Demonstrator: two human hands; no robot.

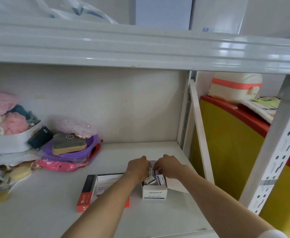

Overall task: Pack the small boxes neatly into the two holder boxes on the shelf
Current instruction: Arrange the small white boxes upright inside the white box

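Observation:
A white holder box (154,193) marked "paper clips" stands open on the shelf, with several small white-and-blue boxes (150,179) inside. Both hands reach into its far end. My left hand (138,166) and my right hand (166,166) have their fingers curled down among the small boxes; what each one grips is hidden. Left of it lies a red-and-black holder box (87,193), open, with a small box (102,190) inside. My left forearm crosses over that box.
Clutter fills the shelf's left side: a white basket (8,143) of pink bath puffs, a purple tray (75,152), a pink packet (61,164). The upper shelf edge (140,48) hangs overhead. A perforated white post (278,152) and a yellow-and-red bin (226,143) stand right.

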